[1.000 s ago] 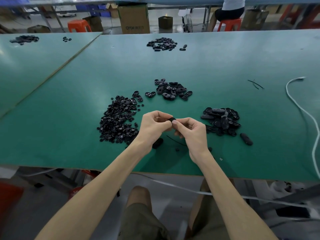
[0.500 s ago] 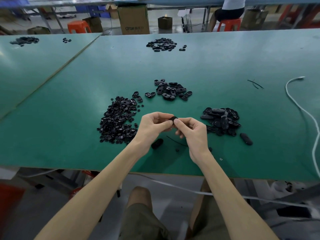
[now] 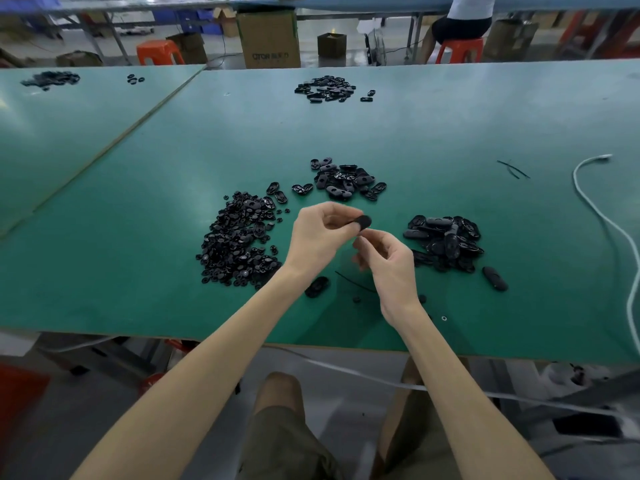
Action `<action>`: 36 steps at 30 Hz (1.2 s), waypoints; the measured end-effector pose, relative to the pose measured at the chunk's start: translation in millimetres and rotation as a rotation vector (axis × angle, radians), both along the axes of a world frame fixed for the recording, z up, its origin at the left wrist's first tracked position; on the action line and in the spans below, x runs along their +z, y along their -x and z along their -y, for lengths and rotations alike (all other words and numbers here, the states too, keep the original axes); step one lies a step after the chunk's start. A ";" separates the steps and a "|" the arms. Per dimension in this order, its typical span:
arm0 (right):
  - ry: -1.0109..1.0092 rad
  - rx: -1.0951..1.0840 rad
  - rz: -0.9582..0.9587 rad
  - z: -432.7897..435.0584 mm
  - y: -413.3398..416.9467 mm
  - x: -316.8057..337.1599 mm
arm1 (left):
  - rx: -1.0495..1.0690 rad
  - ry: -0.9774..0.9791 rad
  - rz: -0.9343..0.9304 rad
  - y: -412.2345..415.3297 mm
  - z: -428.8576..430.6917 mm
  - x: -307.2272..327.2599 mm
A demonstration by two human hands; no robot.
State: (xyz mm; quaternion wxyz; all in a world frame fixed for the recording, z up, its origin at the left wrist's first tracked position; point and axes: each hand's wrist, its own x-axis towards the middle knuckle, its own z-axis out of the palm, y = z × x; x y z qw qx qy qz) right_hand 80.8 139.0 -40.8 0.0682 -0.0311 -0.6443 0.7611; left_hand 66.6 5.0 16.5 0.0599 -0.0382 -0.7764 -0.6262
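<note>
My left hand pinches a small black oval plastic piece above the green table. My right hand hovers just below and to the right of the piece, fingers loosely curled, apart from it and holding nothing that I can see. A big heap of small black parts lies left of my hands. A pile of oval shells lies beyond them. Another pile of oval pieces sits to the right.
A loose oval piece and another lie near the front edge, with a thin black strand between. A white cable runs along the right. A far pile sits at the back. Stools, boxes and a seated person are behind the table.
Both hands held the piece together before. Now the right hand has let go and dropped slightly, while the left hand keeps the piece and has lifted it.
</note>
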 end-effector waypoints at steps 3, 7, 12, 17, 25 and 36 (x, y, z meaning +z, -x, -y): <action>-0.119 0.053 -0.010 1.9 0.4 2.6 | -0.033 0.029 0.014 9.1 -26.2 11.2; -0.214 0.000 0.063 2.6 1.9 5.6 | -0.183 0.088 0.073 22.0 -63.7 15.5; -0.117 0.022 0.015 0.4 -1.5 5.3 | -0.080 0.147 0.041 30.5 -61.3 13.8; -0.116 0.029 0.002 -0.4 -3.3 0.5 | 0.089 0.353 0.038 37.5 3.9 7.7; -0.144 0.049 0.000 0.1 -3.0 0.4 | 0.325 0.998 0.169 40.5 105.4 -20.3; -0.138 0.046 -0.001 0.7 -3.5 1.4 | 0.244 0.710 0.162 29.8 99.0 -5.7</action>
